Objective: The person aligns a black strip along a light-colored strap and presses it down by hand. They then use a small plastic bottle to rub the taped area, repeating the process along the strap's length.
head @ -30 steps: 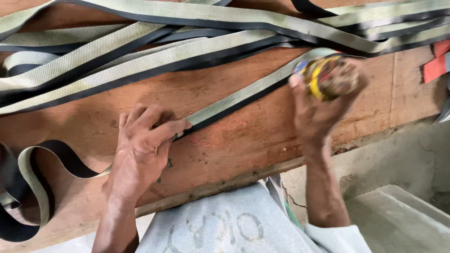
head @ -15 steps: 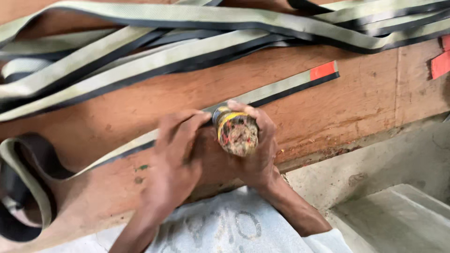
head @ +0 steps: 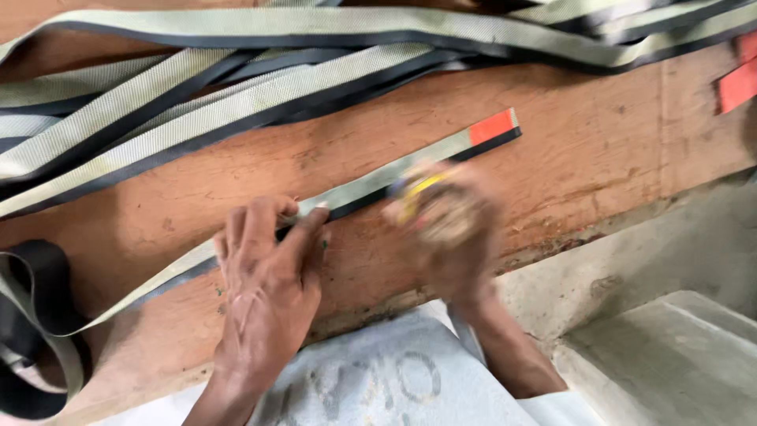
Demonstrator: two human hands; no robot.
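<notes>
- Pressing flat on the strap (head: pixel 371 183), the left hand (head: pixel 264 276) is spread with its fingers (head: pixel 303 229) laid over the strap where it crosses the board (head: pixel 599 150); nothing is gripped by it, the strap is only pinned down.
- A pad (head: pixel 438 209), yellowish and blurred, is clutched in the right hand (head: pixel 449 237), with the fingers closed round it; its exact kind cannot be told through the blur.
- A second ago the pad was held up near the strap's far end, at the right of the view; half a second ago it had been brought close beside the left hand; now it is set on the strap a little to the right of the left fingers, so a back-and-forth stroke along the strap is judged to be under way.
- The strap's orange tip (head: pixel 493 126) was hidden behind the right hand a second ago and is now uncovered, lying on the board beyond the pad.
- The left hand has been kept at much the same spot on the strap throughout, so the strap is judged to be held steady against the rubbing.
- More straps (head: pixel 236 102), grey-green with dark edges, are piled across the top of the board, apart from the one being worked.
- A concrete step (head: pixel 670 347) is seen below the board at the right.
</notes>
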